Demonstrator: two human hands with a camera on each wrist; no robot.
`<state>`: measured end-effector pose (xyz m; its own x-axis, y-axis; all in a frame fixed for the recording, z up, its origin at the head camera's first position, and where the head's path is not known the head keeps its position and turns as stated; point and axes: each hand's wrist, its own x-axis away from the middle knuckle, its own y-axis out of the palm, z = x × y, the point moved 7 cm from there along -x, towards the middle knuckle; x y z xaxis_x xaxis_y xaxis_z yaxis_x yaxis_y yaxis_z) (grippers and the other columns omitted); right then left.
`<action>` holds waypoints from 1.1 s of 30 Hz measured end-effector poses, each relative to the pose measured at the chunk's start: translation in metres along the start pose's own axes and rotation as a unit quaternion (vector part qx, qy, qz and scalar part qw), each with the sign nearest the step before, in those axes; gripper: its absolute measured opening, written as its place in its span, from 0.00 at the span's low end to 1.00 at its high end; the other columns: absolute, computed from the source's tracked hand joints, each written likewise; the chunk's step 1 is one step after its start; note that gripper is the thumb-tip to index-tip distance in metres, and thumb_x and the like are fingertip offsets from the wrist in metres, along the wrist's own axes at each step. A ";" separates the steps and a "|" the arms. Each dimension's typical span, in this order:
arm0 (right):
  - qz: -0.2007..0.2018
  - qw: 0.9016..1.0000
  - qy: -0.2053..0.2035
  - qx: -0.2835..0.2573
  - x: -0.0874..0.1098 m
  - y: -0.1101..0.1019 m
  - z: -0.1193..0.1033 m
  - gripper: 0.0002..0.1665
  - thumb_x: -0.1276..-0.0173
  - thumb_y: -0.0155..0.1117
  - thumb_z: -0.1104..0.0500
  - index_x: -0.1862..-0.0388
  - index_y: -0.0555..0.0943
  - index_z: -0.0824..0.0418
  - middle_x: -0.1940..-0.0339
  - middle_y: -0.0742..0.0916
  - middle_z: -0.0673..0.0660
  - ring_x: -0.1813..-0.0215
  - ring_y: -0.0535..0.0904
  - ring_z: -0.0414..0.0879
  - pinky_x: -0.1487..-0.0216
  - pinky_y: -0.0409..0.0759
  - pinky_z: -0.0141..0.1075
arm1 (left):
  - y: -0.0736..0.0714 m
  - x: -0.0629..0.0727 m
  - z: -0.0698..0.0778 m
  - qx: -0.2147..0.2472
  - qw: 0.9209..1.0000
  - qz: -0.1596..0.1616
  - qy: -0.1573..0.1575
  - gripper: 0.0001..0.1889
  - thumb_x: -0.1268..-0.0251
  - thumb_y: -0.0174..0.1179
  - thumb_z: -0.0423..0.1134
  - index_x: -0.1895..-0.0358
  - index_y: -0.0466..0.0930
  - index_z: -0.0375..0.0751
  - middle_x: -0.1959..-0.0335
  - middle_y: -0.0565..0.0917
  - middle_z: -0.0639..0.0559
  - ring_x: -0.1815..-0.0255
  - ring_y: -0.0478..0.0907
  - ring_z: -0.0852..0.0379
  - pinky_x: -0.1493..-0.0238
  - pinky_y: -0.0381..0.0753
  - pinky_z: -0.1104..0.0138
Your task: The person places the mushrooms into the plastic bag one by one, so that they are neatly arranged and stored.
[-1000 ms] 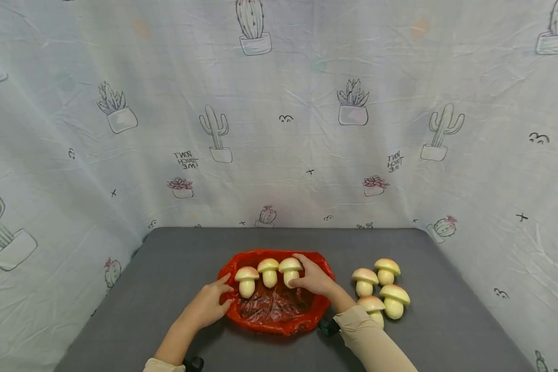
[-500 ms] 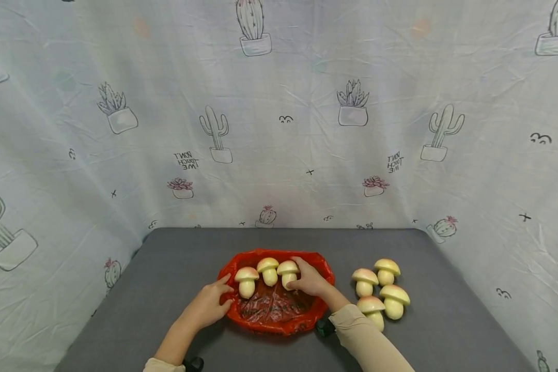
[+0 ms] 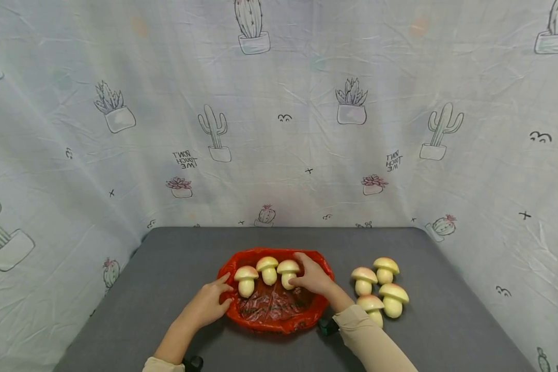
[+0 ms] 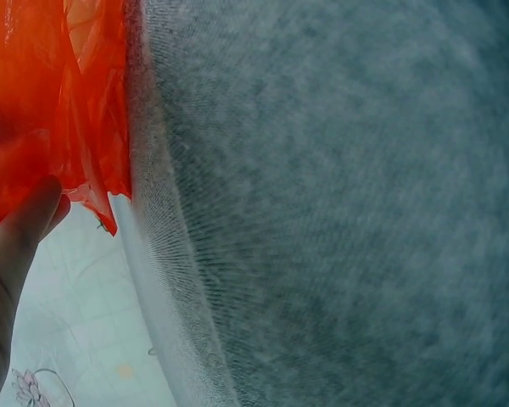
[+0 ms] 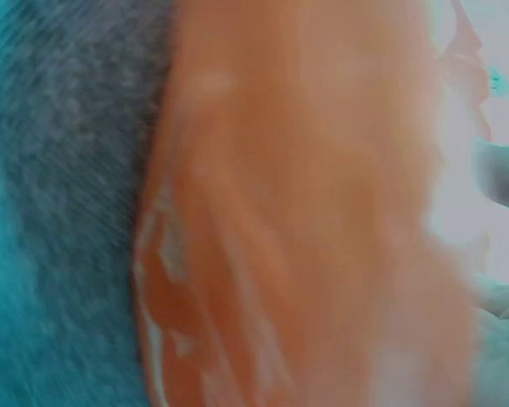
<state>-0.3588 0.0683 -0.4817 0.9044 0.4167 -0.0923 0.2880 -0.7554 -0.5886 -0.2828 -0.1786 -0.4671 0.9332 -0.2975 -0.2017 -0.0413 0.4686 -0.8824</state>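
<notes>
A red plastic bag (image 3: 279,326) lies on the table with its mouth spread wide. Inside it, along the back, three toy mushrooms stand in a row: a left one (image 3: 246,281), a middle one (image 3: 267,270) and a right one (image 3: 288,274). My right hand (image 3: 316,278) reaches over the bag's right rim, with spread fingers and thumb right beside the right mushroom. My left hand (image 3: 206,304) rests against the bag's left side, its fingertips on the red rim. In the left wrist view a fingertip (image 4: 38,203) touches the red plastic. The right wrist view is blurred, mostly filled by the bag.
To the right of the bag, several more toy mushrooms (image 3: 393,299) stand close together on the dark grey table (image 3: 176,258). My right sleeve partly overlaps the nearest one. A white curtain (image 3: 279,144) with cactus drawings surrounds the table's back and sides.
The right mushroom has shifted slightly left inside the bag with my right hand at it. Since then that hand has drawn back a little to the right. The left hand has stayed put.
</notes>
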 end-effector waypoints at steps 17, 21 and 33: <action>-0.006 0.994 -0.060 -0.093 0.023 -0.035 -0.014 0.37 0.35 0.64 0.62 0.31 0.61 0.69 0.32 0.70 0.69 0.30 0.63 0.63 0.30 0.60 0.53 | 0.002 0.000 -0.001 0.000 1.000 -0.005 -0.004 0.12 0.45 0.65 0.33 0.58 0.84 0.32 0.37 0.73 0.32 0.45 0.77 0.38 0.47 0.77 0.50; 0.005 0.994 -0.065 -0.091 0.035 -0.047 -0.015 0.40 0.36 0.65 0.56 0.30 0.60 0.68 0.32 0.70 0.68 0.30 0.63 0.62 0.30 0.60 0.52 | 0.002 0.000 -0.001 -0.003 1.000 -0.002 -0.003 0.12 0.45 0.65 0.33 0.57 0.84 0.32 0.37 0.73 0.33 0.45 0.77 0.38 0.47 0.77 0.50; 0.054 0.989 -0.099 -0.091 0.080 -0.096 -0.003 0.39 0.37 0.65 0.60 0.30 0.60 0.66 0.31 0.68 0.68 0.29 0.62 0.62 0.32 0.64 0.37 | 0.000 0.003 0.002 0.002 1.000 0.006 -0.002 0.11 0.46 0.65 0.32 0.59 0.85 0.33 0.37 0.73 0.33 0.49 0.80 0.39 0.58 0.79 0.56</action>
<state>-0.3126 0.1725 -0.4304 0.8589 0.4053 -0.3130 0.2605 -0.8720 -0.4144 -0.2795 -0.1779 -0.4671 0.9339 -0.2883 -0.2115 -0.0518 0.4762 -0.8778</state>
